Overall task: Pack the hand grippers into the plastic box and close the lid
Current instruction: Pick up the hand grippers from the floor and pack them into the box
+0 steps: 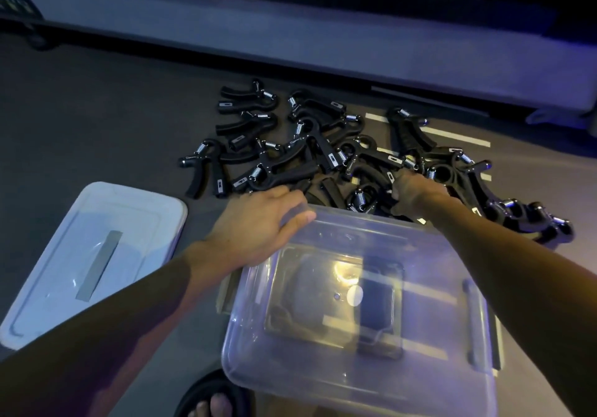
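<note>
Hand grippers (339, 154), black with steel springs, lie heaped just beyond your hands; your left hand (258, 222) grips the clear box's (355, 368) far rim; your right hand (416, 193) curls into the heap; lid (80, 255) lies left of your left hand.

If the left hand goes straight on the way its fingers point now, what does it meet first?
Most likely the nearest hand grippers of the pile on the floor. The left hand rests on the plastic box at its far rim, fingers reaching toward them; depth is unclear.

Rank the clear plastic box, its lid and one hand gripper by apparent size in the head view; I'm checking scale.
1. clear plastic box, though nearest the camera
2. lid, close behind, so unsure
3. hand gripper, clearly smallest
</note>
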Demonstrator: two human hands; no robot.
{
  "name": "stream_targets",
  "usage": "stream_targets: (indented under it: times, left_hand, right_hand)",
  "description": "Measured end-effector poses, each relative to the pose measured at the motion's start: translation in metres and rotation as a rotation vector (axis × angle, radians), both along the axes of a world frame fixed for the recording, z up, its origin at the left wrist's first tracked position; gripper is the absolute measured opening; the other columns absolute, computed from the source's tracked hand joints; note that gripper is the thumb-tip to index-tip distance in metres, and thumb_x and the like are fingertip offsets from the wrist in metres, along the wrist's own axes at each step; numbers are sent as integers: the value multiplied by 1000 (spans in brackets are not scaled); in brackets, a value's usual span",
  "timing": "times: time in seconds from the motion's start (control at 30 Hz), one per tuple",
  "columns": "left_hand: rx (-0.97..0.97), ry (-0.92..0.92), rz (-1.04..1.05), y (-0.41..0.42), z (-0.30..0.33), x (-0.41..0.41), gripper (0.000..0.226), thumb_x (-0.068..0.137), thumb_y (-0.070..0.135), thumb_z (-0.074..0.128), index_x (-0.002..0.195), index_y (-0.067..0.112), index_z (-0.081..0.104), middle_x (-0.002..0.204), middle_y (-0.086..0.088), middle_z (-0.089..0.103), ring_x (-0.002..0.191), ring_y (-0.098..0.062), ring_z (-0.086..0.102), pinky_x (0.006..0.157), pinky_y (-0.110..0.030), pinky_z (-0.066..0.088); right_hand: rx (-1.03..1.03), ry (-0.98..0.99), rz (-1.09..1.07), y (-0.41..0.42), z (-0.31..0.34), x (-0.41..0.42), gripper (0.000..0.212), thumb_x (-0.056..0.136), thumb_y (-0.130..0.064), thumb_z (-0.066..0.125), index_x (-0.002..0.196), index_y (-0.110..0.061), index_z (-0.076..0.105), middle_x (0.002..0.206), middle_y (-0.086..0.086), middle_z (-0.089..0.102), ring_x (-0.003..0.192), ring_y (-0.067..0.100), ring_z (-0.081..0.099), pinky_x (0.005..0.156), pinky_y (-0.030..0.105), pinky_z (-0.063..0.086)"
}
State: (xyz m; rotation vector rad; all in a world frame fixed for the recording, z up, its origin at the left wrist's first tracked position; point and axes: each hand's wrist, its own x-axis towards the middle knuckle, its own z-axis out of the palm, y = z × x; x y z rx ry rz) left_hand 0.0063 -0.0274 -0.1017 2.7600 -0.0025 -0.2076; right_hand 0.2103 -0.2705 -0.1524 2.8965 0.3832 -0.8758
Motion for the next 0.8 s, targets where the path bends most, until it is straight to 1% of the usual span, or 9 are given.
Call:
stream_targets:
  times: [0.13,0.27,0.4,0.43,0.5,0.57,0.67,0.73,0.8]
  left_hand:
    - [-6,17,51,-1,3,-3,51,96,71,22,122,37,50,118,13,61,100,-20,65,81,-42,53]
    - [-138,-35,164,0,-1,-16,43,98,60,39,130,32,48,129,11,59,111,-20,63,86,-44,53]
    - [-288,-48,248,-2,-5,-43,52,96,49,51,144,32,40,144,8,51,128,-18,54,103,-42,47]
    - [-304,-53,257,-2,-4,-48,55,97,42,56,147,31,38,148,7,49,131,-18,51,106,-40,45]
    - [-304,-111,254,-1,-2,-57,58,96,29,62,149,27,39,147,4,48,132,-20,49,109,-36,40]
    - [-303,-249,260,-3,6,-64,48,96,24,63,142,23,51,136,2,54,124,-22,52,106,-31,39]
    - [-399,-439,369,-10,32,-71,22,98,31,54,110,22,70,105,8,67,98,-15,60,88,-29,47]
    - [-607,-354,467,-19,56,-73,30,103,39,48,92,25,72,87,7,74,77,-11,64,72,-32,51]
    - [-936,-67,486,-28,78,-74,40,107,46,41,95,22,72,83,-6,77,62,-18,62,57,-30,47]
  right_hand:
    - [32,-47,63,-2,18,-4,26,84,-28,69,103,-13,60,100,10,62,99,33,63,76,33,42]
    - [132,-222,124,-6,47,-17,39,83,-38,72,111,-16,56,106,12,62,102,38,62,78,38,43]
    - [444,-293,150,-16,79,-37,31,78,-33,75,97,-23,52,91,2,63,90,34,61,69,37,43]
    - [505,-318,187,-18,90,-44,31,79,-32,75,98,-21,54,89,-1,62,86,32,60,67,36,40]
    - [611,-356,283,-20,112,-60,34,81,-30,76,109,-20,58,90,-2,62,80,29,60,68,37,43]
    - [697,-389,375,-22,134,-80,39,83,-28,76,118,-19,61,96,0,64,71,24,59,69,35,45]
    - [818,-388,480,-25,153,-118,34,85,-30,76,116,-19,66,101,-5,58,56,8,54,62,27,39]
    - [882,-373,539,-25,159,-147,34,87,-33,74,117,-20,67,105,-9,57,56,3,54,60,26,43]
    - [917,-355,570,-23,160,-172,32,87,-33,73,118,-25,67,110,-9,58,60,4,57,61,30,51]
